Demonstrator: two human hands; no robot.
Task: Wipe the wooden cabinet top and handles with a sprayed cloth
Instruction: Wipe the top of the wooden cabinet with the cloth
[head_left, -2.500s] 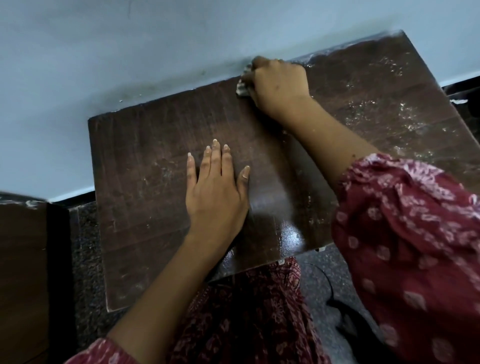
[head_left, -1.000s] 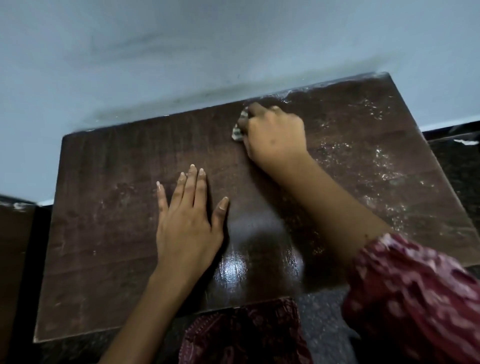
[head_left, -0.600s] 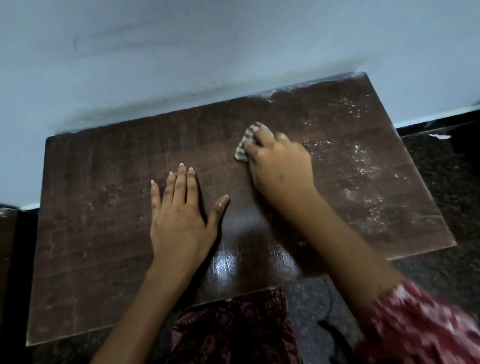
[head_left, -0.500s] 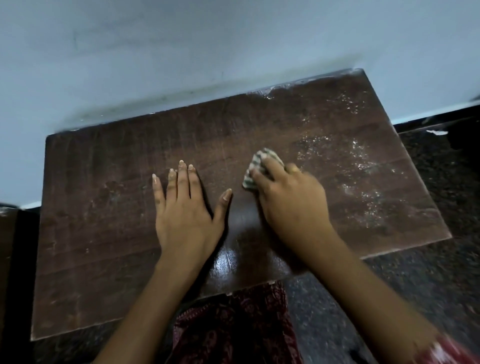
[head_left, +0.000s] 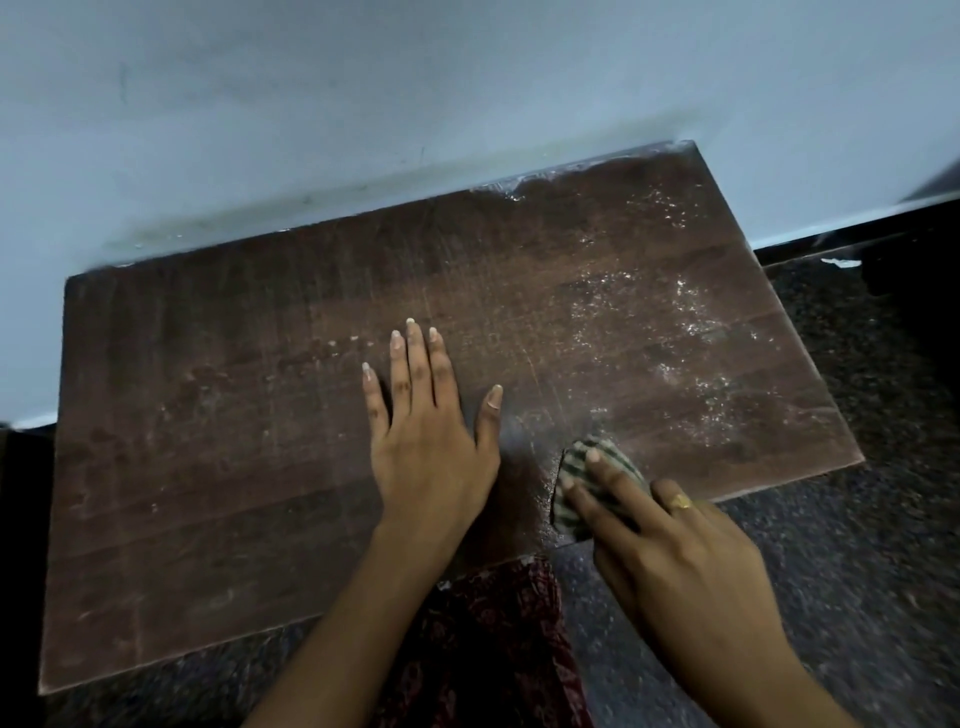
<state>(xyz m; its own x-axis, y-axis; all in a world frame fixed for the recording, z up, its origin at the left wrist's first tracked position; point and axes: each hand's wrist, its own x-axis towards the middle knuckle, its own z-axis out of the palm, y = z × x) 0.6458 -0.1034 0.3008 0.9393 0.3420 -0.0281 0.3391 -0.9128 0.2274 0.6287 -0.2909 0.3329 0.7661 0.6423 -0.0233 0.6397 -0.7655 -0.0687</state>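
The dark brown wooden cabinet top (head_left: 218, 467) fills the middle of the head view, its back edge against a pale blue wall. White dust and droplets speckle its right part. My left hand (head_left: 426, 436) lies flat on the middle of the top, fingers spread, holding nothing. My right hand (head_left: 670, 551) presses a striped green and white cloth (head_left: 592, 457) onto the top at its front edge, fingers over the cloth. The cabinet's handles are out of sight.
The pale blue wall (head_left: 363, 104) stands right behind the cabinet. Dark speckled stone floor (head_left: 857, 545) lies to the right and in front. My patterned red clothing (head_left: 493, 644) hangs just below the front edge.
My right hand has dragged the cloth from the back edge by the wall down to the front edge of the top. My left hand has stayed flat in the middle.
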